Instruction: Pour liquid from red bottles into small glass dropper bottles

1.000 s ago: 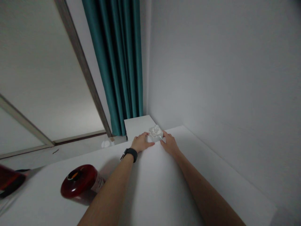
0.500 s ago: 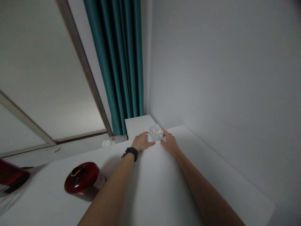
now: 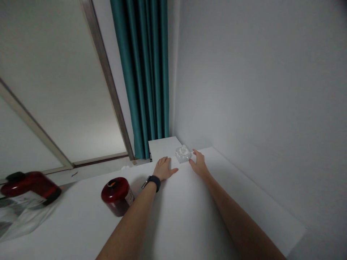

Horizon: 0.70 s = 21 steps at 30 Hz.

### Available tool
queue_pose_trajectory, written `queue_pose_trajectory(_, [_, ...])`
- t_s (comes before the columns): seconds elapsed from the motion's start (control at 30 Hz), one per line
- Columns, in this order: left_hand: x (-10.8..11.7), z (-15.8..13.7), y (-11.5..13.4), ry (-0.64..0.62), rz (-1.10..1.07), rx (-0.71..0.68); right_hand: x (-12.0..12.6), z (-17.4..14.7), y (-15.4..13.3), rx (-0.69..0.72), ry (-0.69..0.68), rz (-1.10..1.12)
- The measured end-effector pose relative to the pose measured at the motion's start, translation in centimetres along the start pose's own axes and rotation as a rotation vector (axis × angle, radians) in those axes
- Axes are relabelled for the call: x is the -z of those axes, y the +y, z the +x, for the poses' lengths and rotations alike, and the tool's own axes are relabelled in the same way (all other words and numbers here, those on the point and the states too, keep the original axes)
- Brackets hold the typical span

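Near the far edge of the white table (image 3: 184, 224) sits a clear box-shaped pack (image 3: 183, 154) with something whitish inside; its exact kind is hard to make out. My left hand (image 3: 163, 169), with a dark watch on the wrist, rests on the table just left of the pack, fingers spread and apart from it. On the pack's other side is my right hand (image 3: 199, 163), thumb and fingers apart around nothing, its fingertips close to the pack's right side. Left of my left forearm stands a dark red bottle (image 3: 116, 195) with a pale label.
Another dark red bottle (image 3: 35, 187) with a dark cap lies tilted at the far left, beside clear plastic wrap (image 3: 29, 220). A lower white cabinet (image 3: 162, 146) stands beyond the table's far edge. Behind are a teal curtain (image 3: 148, 79), sliding doors (image 3: 62, 108) and a wall (image 3: 244, 79).
Both hands have moved slightly apart from the clear pack, the right one opening to the right. The view has shifted left, so more of the left bottle shows.
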<state>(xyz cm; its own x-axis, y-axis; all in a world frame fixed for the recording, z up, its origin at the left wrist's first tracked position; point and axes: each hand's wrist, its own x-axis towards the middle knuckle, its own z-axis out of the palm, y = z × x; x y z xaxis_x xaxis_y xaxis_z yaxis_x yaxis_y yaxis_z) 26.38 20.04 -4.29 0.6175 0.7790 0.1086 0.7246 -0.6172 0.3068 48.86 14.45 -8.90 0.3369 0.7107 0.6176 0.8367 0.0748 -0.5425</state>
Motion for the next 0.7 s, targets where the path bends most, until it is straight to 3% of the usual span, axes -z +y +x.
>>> queue_pose_trajectory(0.37, [1.1,-3.9,1.2,0.034,0.034,0.011,1.8,-3.4,-3.2,-0.032,0.042,0.002])
queue_pose_trajectory(0.7, [5.4,-8.0,4.4,0.091,0.118,-0.01,3.6,-5.9,-9.3,-0.026,0.003,0.063])
